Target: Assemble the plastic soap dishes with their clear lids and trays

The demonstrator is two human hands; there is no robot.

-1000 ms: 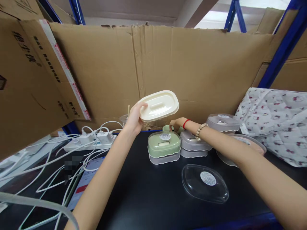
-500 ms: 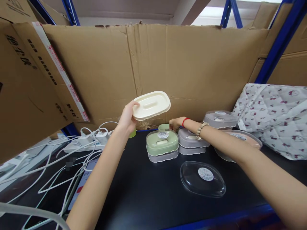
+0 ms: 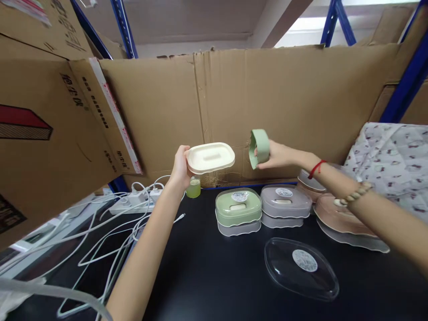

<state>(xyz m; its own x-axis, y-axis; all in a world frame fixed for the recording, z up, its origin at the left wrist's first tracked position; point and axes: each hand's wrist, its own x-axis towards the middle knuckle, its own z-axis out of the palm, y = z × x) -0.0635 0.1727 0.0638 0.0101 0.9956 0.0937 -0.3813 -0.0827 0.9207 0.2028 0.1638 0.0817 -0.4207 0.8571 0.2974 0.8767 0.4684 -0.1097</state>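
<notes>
My left hand (image 3: 181, 167) grips the left end of a cream oval plastic tray (image 3: 210, 158), held up level above the table. To its right, my right hand (image 3: 274, 156) is closed around a green oval plastic shell (image 3: 261, 147) with a wavy edge, tilted on its side in the air. Below them stand a green lidded box (image 3: 239, 209) on a grey base and a grey lidded box (image 3: 286, 205). A clear oval lid (image 3: 301, 269) with a round label lies flat in front. Part of a pink box (image 3: 341, 216) is hidden by my right forearm.
White cables (image 3: 127, 240) and a power strip (image 3: 133, 203) spread across the left of the black table (image 3: 207, 276). A small jar of yellow-green stuff (image 3: 193, 188) stands at the back. Cardboard (image 3: 150, 111) walls the rear and left; a patterned bag (image 3: 397, 160) sits at right.
My right hand has lifted the green shell from behind the boxes up into the air. The cream tray has levelled out in my left hand. The camera view has shifted.
</notes>
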